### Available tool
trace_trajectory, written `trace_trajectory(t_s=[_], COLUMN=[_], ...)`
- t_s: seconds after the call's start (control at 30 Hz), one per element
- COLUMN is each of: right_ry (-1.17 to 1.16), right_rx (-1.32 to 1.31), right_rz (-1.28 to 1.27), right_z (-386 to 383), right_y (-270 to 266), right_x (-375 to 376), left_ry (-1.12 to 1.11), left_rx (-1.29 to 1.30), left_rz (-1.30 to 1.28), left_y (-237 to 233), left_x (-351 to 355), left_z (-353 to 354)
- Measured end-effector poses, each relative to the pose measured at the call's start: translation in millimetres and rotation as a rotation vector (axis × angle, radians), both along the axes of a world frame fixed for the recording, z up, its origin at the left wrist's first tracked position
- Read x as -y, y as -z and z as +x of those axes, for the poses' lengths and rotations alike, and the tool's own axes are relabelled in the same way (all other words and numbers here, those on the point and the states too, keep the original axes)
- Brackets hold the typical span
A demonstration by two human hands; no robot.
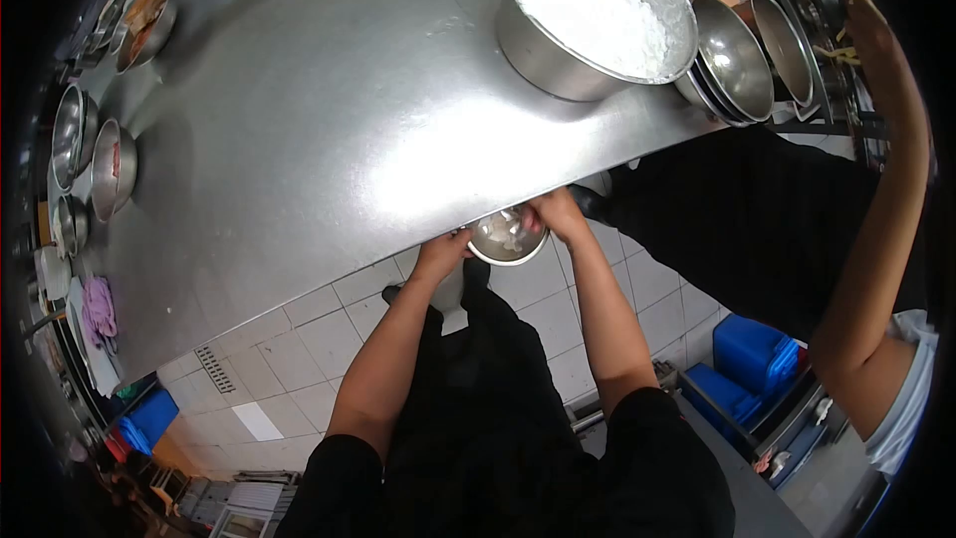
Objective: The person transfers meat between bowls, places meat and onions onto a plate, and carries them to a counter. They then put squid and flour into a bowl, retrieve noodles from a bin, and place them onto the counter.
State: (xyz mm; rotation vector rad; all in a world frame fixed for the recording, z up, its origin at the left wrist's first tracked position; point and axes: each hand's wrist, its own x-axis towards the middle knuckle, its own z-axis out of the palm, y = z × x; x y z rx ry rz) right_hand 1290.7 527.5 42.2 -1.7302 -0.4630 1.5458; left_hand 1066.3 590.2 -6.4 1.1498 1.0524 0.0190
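Note:
A small metal bowl [510, 257] is held at the front edge of the steel table, partly hidden under it. Some pale pieces [506, 231] lie inside, too small to name. My left hand [444, 253] is closed on the bowl's left rim. On the opposite side, my right hand [560, 215] has its curled fingers over the right rim, with the tips partly inside the bowl.
The steel table [299, 139] carries a large pot of white powder [597, 20], with stacked metal bowls [735, 55] beside it. More bowls [115, 169] stand at the far left near a purple cloth [98, 311]. Another person's arm [881, 209] is close on the right, above blue bins [752, 354].

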Motion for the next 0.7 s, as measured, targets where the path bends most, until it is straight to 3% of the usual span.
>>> trace_trajectory(t_s=[0.07, 0.17, 0.33, 0.43, 0.7], right_ry=[-0.235, -0.383, -0.480, -0.470, -0.372], right_rx=[0.627, 1.079, 1.158, 1.151, 1.096], right_rz=[-0.153, -0.206, -0.293, -0.295, -0.269], right_z=[8, 29, 40, 43, 53], right_y=[7, 60, 101, 105, 105], right_x=[-24, -58, -57, -50, -42], left_ry=[-0.016, -0.047, -0.098, -0.228, -0.196], left_rx=[0.002, 0.002, -0.049, -0.006, -0.057], left_rz=[0.012, -0.014, -0.035, -0.056, -0.038], left_y=[5, 13, 22, 24, 9], left_x=[-1, -3, 2, 6, 0], left_z=[-5, -14, -33, -35, -27])
